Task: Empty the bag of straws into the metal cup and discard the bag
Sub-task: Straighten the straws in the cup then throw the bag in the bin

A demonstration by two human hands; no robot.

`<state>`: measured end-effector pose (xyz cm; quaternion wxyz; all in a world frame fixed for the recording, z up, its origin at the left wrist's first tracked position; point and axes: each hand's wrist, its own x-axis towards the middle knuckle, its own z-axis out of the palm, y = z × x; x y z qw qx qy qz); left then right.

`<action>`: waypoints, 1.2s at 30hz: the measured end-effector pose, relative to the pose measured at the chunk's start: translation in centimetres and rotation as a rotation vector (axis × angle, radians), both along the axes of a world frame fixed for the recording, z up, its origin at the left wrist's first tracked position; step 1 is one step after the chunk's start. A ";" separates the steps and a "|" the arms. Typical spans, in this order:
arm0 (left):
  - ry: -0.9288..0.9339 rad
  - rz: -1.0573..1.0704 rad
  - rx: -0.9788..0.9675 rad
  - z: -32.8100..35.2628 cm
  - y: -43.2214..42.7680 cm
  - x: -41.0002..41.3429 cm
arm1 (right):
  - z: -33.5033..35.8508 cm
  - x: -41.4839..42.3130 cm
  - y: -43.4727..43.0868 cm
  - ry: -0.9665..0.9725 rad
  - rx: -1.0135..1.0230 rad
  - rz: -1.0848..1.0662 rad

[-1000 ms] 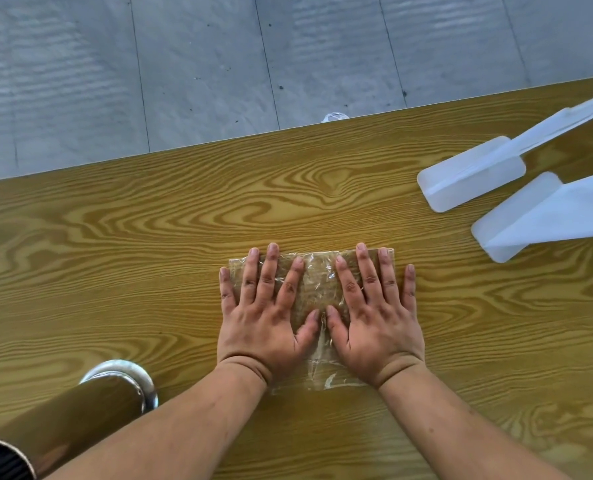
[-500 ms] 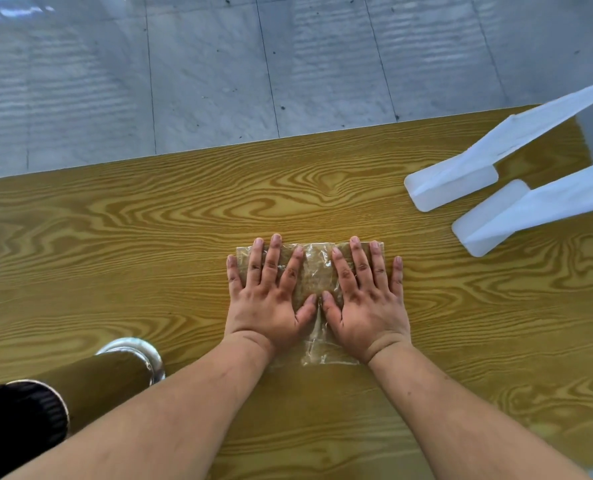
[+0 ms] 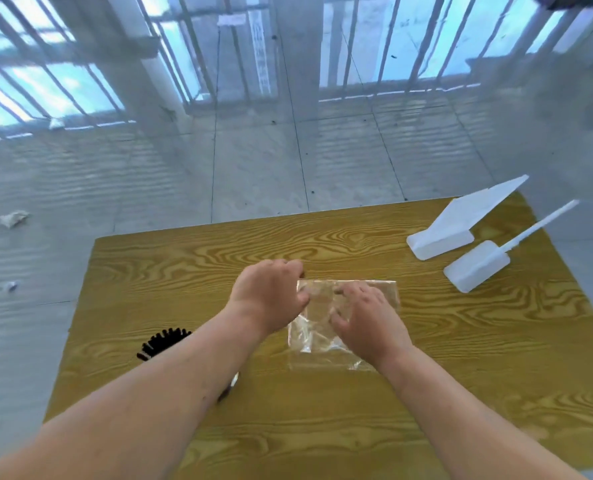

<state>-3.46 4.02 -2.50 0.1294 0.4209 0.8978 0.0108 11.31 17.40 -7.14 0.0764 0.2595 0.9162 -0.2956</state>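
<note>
Item one: clear flat plastic bag (image 3: 314,336) lies flat at worktop centre, apparently empty. Black straws (image 3: 163,341) sit bundled in metal cup (image 3: 233,380) to its left, cup largely hidden.

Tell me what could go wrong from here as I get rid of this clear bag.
1. Your left forearm passes close by the black straws; drawing it back could knock them over.
2. The bag lies flat on the table, with the left hand at its corner and the right hand on it; it may slide rather than lift.
3. No bin is in view.
</note>
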 end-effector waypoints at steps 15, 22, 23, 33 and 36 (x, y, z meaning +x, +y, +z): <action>-0.167 0.332 0.201 4.9 -21.1 -4.6 | 6.0 -5.5 -15.7 0.075 -0.149 0.221; -0.346 0.294 0.061 2.7 -24.9 -5.2 | 5.2 -6.4 -18.9 -0.076 -0.183 0.124; -0.336 0.292 0.064 2.5 -25.1 -5.3 | 5.1 -6.6 -19.2 -0.080 -0.172 0.122; -0.280 0.282 0.156 0.4 -25.5 -6.0 | 4.2 -7.4 -20.6 0.000 -0.169 0.069; -0.263 0.273 0.172 0.1 -25.2 -6.0 | 4.1 -7.4 -20.7 0.014 -0.168 0.069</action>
